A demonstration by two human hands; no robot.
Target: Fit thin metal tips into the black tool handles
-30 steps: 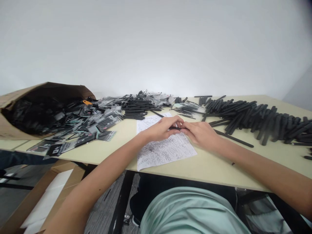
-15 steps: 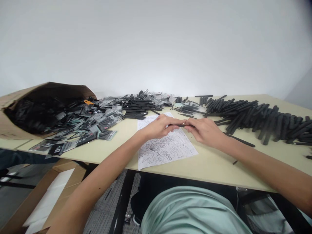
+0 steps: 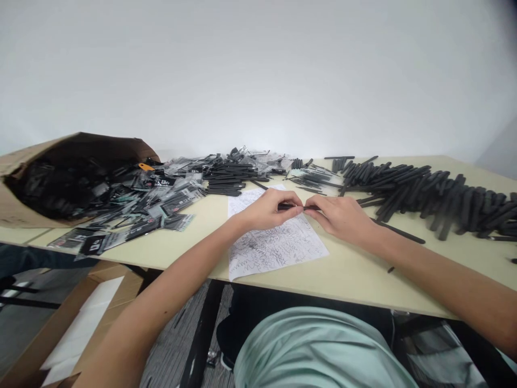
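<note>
My left hand (image 3: 275, 209) and my right hand (image 3: 334, 213) meet over a sheet of scribbled paper (image 3: 278, 248). Between them lies a slim black pen (image 3: 287, 206), held crosswise. The left fingers pinch its left part, and the right thumb and fingertips close on its other end. Its right end is hidden inside my right hand. Past the paper is a heap of thin refills (image 3: 315, 178), and left of those a stack of black pens (image 3: 228, 178).
A large pile of black pens (image 3: 407, 188) spreads along the right. Packaged pens in clear sleeves (image 3: 137, 215) spill from a cardboard box (image 3: 36, 148) on the left. One loose pen (image 3: 399, 232) lies by my right forearm. Below the table's front edge stands an open carton (image 3: 109, 269).
My left fingers have curled up more around the pen, so more of it shows beneath them. Both hands stay over the paper. The view has shifted slightly.
</note>
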